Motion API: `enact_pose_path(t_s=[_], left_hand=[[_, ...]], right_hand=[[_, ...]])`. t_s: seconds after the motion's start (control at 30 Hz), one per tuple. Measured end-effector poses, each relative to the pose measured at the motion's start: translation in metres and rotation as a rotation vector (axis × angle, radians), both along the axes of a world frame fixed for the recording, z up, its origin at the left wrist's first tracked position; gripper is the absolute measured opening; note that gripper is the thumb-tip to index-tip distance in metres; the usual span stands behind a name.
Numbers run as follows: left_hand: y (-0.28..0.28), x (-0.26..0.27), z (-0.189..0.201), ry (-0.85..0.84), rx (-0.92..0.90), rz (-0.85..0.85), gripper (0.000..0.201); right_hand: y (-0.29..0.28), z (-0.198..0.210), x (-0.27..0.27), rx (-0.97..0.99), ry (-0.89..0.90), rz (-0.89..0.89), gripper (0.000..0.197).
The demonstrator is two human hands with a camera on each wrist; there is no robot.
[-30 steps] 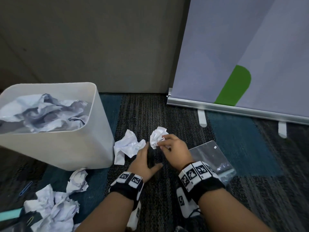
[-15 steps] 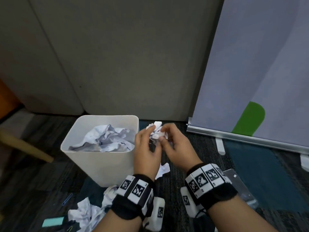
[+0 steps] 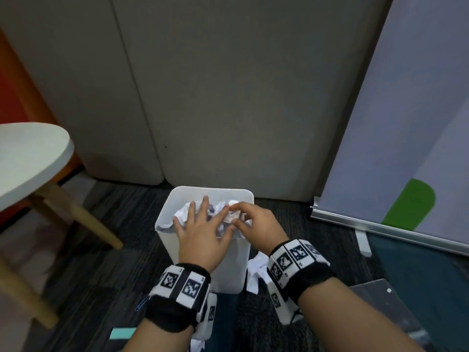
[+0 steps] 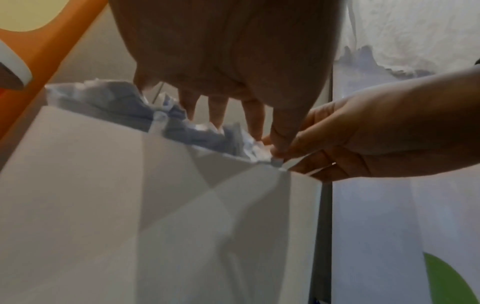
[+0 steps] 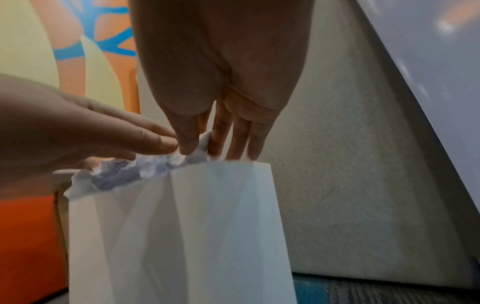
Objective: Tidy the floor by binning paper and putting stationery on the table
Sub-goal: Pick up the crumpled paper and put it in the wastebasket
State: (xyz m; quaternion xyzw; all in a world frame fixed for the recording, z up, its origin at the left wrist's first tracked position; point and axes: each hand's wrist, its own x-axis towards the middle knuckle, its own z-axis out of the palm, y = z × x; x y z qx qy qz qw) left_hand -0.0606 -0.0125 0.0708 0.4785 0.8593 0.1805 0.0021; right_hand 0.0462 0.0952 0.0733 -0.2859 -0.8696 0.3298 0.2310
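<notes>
A white bin [image 3: 213,191] stands on the carpet, heaped with crumpled paper [image 3: 183,212]. My left hand [image 3: 203,214] lies spread over the heap, fingers straight, touching the paper. My right hand [image 3: 238,212] pinches a small crumpled paper ball [image 3: 233,216] between thumb and fingers, just above the bin's right side. The right wrist view shows that pinch [image 5: 200,151] at the rim of the bin [image 5: 194,226]. In the left wrist view my left fingers [image 4: 233,123] hang straight over the paper in the bin [image 4: 130,205].
A round white table [image 3: 30,153] on wooden legs stands at the left. On the floor lie more crumpled paper [image 3: 255,274], a blue paper clip [image 3: 142,303], a teal block [image 3: 121,332] and a clear plastic sleeve [image 3: 385,308]. A banner stand [image 3: 380,227] is at the right.
Both hands carried the paper ball from the floor up over the bin. My left hand let go of it and spread flat; the right still pinches it.
</notes>
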Motion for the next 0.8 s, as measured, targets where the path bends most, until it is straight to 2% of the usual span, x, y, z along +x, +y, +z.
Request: enact_pose_path(t_s=[0.13, 0.27, 0.37, 0.47, 0.6, 0.67, 0.7, 0.8], left_hand=[[0.002, -0.01, -0.015, -0.021, -0.177, -0.047, 0.047], [0.006, -0.016, -0.024, -0.001, -0.229, -0.083, 0.054], [0.006, -0.016, -0.026, 0.015, -0.215, -0.086, 0.059], [0.007, -0.01, -0.028, 0.074, -0.088, -0.064, 0.062], [0.011, 0.022, -0.027, 0.255, 0.356, -0.1, 0.033], [0.017, 0.048, -0.029, 0.2, 0.509, -0.23, 0.026], [0.021, 0.059, -0.033, 0.142, 0.527, -0.296, 0.027], [0.035, 0.084, -0.06, -0.048, 0.424, -0.387, 0.032]], right_hand=[[-0.004, -0.019, -0.005, 0.094, -0.222, -0.046, 0.024], [-0.006, -0.029, -0.007, 0.166, -0.249, -0.028, 0.034], [-0.004, -0.033, -0.006, 0.152, -0.22, -0.014, 0.034], [-0.003, -0.037, 0.0, 0.104, -0.045, -0.032, 0.024], [0.002, -0.038, 0.016, 0.165, 0.13, -0.132, 0.02], [0.01, -0.042, 0.03, 0.161, 0.14, -0.171, 0.021], [0.016, -0.045, 0.037, 0.152, 0.13, -0.187, 0.023], [0.031, -0.061, 0.06, 0.138, 0.04, -0.245, 0.023]])
